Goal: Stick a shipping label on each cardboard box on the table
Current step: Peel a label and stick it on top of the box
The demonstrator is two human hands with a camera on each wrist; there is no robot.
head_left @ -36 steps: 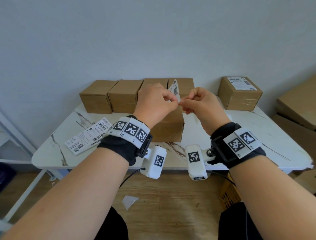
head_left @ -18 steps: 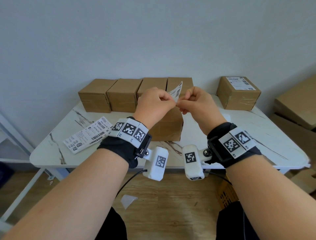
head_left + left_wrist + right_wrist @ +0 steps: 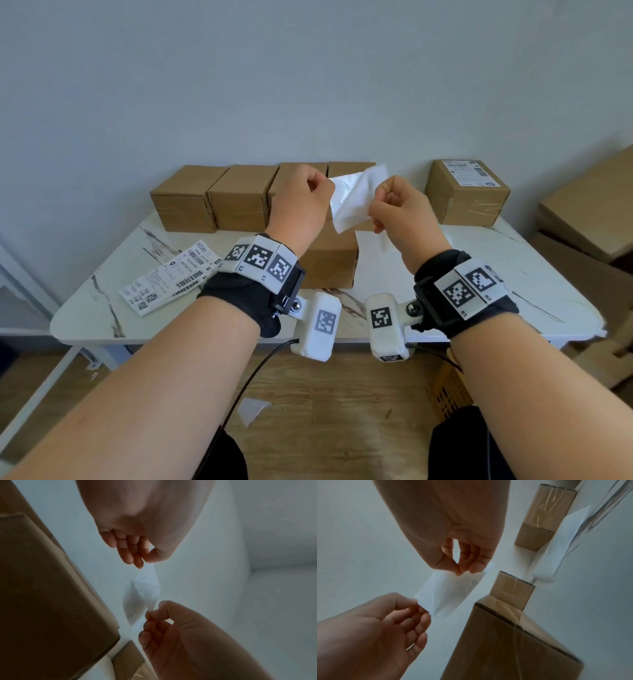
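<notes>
Left hand: raised at chest height, back toward the head camera, fingers curled, thumb and forefinger pinched together at the inner side. Left forearm bare, black wrist strap with white marker blocks.

Right hand: raised level with the left, a short gap between them, fingers curled, thumb and forefinger pinched. Right forearm bare, matching wrist strap.

1. Four cardboard boxes stand in a row along the back of the table.
2. A fifth box stands in front of them.
3. A labelled box stands apart, back right.
4. Spare labels lie front left.
</notes>
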